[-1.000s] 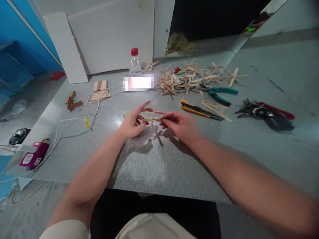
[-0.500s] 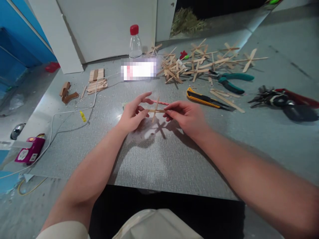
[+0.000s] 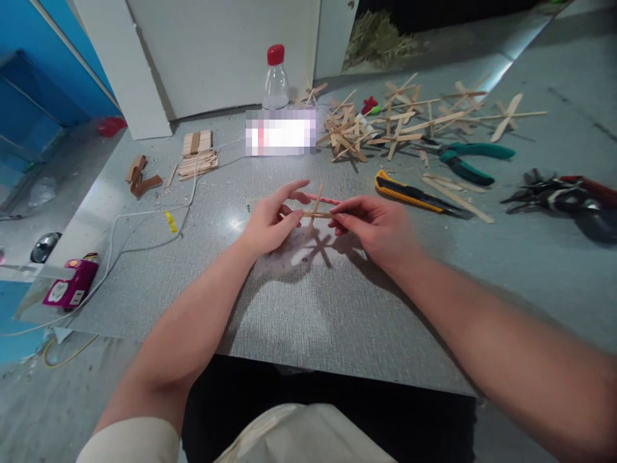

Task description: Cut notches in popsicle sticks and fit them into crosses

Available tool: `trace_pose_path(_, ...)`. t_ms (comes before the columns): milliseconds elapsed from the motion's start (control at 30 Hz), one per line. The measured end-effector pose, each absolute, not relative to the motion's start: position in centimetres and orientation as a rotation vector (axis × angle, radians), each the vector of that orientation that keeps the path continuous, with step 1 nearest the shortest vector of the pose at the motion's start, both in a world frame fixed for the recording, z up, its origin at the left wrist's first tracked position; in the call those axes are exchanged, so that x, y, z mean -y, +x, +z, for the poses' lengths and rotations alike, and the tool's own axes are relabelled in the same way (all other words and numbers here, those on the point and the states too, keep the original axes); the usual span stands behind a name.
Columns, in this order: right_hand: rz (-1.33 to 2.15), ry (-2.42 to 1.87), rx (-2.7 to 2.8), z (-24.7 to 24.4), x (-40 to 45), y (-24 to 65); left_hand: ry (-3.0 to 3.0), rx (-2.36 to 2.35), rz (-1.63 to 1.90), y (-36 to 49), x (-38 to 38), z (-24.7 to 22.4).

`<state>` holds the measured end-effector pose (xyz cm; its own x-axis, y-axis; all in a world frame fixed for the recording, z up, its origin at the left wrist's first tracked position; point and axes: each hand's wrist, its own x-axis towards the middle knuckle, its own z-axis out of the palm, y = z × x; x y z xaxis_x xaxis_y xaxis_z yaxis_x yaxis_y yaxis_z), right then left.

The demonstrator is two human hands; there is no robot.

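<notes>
Between my two hands a small cross of wooden craft sticks point(image 3: 315, 209) is held just above the table, casting a cross-shaped shadow. My left hand point(image 3: 277, 218) pinches one end of the level stick with thumb and finger, its index finger stretched out above. On the other end, the fingertips of my right hand point(image 3: 373, 222) close around the stick. Behind the cross lies a thin pink-red stick-like thing point(image 3: 324, 199), partly hidden by my fingers; I cannot tell whether a hand touches it.
Beyond my hands lie a pile of crossed sticks point(image 3: 347, 132), a yellow utility knife point(image 3: 409, 193), green-handled pliers point(image 3: 475, 157) and a clear bottle point(image 3: 276, 87) with a red cap. Bundled sticks point(image 3: 198, 154), a white cable point(image 3: 144, 214) and a purple box point(image 3: 71, 283) are at left.
The whole view has shifted, so the things on the table appear a little further right. Both hands keep the same hold on the stick cross.
</notes>
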<state>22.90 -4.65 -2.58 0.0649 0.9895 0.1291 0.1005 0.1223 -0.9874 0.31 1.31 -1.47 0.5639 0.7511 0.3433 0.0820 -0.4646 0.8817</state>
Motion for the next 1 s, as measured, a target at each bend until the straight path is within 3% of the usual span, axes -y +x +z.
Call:
trace_pose_path(600,0.565,-1.285,1.462,-2.8,4.5,23.1,2.072,-0.735,0.945,0.1,-1.0,-0.6)
trace_pose_path(1000,0.590,-1.275,1.455,-3.0,4.3,22.7,2.138,-0.734,0.965,0.2,-1.3,-1.6)
